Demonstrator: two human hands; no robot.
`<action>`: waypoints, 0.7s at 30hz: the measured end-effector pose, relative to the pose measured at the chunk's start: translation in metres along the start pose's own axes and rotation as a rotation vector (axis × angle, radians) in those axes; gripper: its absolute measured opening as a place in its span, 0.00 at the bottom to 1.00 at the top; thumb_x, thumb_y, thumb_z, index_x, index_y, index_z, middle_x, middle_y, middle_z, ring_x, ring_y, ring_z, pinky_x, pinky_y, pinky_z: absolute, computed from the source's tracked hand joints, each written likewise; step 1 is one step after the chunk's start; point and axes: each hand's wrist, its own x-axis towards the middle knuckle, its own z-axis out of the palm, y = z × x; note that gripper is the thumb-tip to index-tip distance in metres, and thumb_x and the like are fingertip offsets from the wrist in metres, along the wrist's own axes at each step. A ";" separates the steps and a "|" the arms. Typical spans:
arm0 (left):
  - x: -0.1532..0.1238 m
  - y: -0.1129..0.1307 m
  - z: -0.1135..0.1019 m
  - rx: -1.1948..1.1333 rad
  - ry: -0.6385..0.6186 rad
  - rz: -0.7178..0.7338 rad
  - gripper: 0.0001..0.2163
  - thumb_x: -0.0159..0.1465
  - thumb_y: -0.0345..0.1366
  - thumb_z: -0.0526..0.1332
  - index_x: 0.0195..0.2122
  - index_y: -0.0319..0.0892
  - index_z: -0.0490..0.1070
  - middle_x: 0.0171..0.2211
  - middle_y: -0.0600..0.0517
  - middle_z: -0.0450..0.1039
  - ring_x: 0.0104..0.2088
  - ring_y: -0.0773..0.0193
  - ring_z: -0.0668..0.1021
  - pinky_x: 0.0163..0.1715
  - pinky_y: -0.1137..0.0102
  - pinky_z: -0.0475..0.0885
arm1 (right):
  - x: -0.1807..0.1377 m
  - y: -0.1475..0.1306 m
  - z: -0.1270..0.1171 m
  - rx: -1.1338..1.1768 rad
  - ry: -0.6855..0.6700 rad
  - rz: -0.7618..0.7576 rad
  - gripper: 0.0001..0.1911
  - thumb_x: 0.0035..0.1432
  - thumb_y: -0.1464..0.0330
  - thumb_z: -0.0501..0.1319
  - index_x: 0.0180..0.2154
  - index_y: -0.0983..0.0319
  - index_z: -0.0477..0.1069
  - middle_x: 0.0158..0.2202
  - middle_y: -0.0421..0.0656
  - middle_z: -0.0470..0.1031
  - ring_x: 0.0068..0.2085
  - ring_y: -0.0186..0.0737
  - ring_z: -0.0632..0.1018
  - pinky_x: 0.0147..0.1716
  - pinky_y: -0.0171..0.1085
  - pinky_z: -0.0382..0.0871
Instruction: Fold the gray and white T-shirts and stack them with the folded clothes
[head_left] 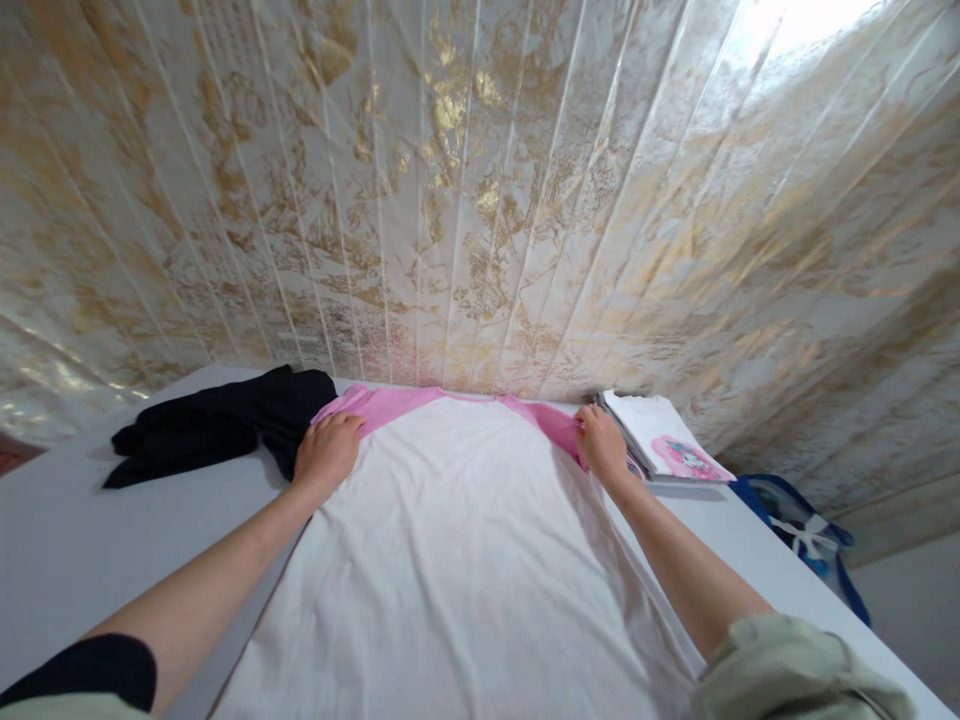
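A white shirt (465, 540) with pink sleeves lies spread flat on the white table (67, 540), its collar end toward the wall. My left hand (326, 450) rests on the left pink sleeve, fingers curled down over the cloth. On the right pink sleeve, my right hand (600, 443) pinches the fabric edge.
A crumpled black garment (217, 422) lies at the back left of the table. A stack of folded white clothes (664, 445) with a pink print sits at the back right. A gold-patterned wall (480, 200) rises right behind. A blue bag (806, 530) stands off the table's right edge.
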 end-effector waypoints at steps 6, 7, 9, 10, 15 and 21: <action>0.001 -0.003 0.005 -0.002 0.009 0.024 0.19 0.64 0.32 0.48 0.51 0.40 0.73 0.53 0.44 0.73 0.51 0.51 0.74 0.50 0.58 0.65 | -0.057 -0.003 -0.002 0.069 -0.090 -0.487 0.13 0.61 0.77 0.52 0.42 0.60 0.71 0.43 0.46 0.72 0.44 0.41 0.71 0.43 0.35 0.59; 0.002 -0.004 0.006 0.003 0.008 0.025 0.19 0.64 0.33 0.48 0.51 0.40 0.73 0.52 0.44 0.73 0.51 0.51 0.74 0.50 0.59 0.65 | -0.062 -0.003 -0.001 0.066 -0.120 -0.483 0.13 0.60 0.77 0.53 0.43 0.60 0.71 0.44 0.46 0.72 0.44 0.40 0.72 0.43 0.35 0.59; 0.002 -0.004 0.007 0.011 0.004 0.026 0.19 0.64 0.33 0.48 0.51 0.41 0.73 0.52 0.45 0.74 0.51 0.52 0.74 0.49 0.60 0.65 | -0.065 -0.003 0.000 0.056 -0.152 -0.449 0.15 0.60 0.76 0.53 0.46 0.59 0.71 0.45 0.46 0.72 0.45 0.40 0.72 0.44 0.34 0.59; 0.002 -0.004 0.007 0.015 0.002 0.027 0.19 0.64 0.33 0.48 0.51 0.41 0.73 0.52 0.45 0.74 0.51 0.52 0.74 0.49 0.60 0.65 | -0.062 -0.002 -0.001 0.053 -0.168 -0.419 0.15 0.60 0.76 0.54 0.46 0.59 0.71 0.45 0.45 0.72 0.45 0.40 0.72 0.44 0.34 0.59; 0.002 -0.003 0.005 0.028 -0.002 0.029 0.19 0.65 0.32 0.47 0.51 0.40 0.73 0.52 0.44 0.74 0.51 0.52 0.73 0.49 0.60 0.65 | -0.023 0.018 -0.020 0.016 -0.156 -0.029 0.14 0.64 0.71 0.50 0.46 0.59 0.72 0.45 0.47 0.74 0.46 0.42 0.74 0.40 0.35 0.63; 0.002 -0.003 0.006 0.008 -0.004 0.031 0.20 0.64 0.32 0.47 0.51 0.39 0.73 0.52 0.43 0.73 0.51 0.50 0.73 0.50 0.58 0.65 | 0.007 0.013 -0.022 -0.015 -0.082 0.103 0.19 0.64 0.71 0.48 0.55 0.62 0.67 0.51 0.54 0.70 0.50 0.48 0.73 0.42 0.40 0.64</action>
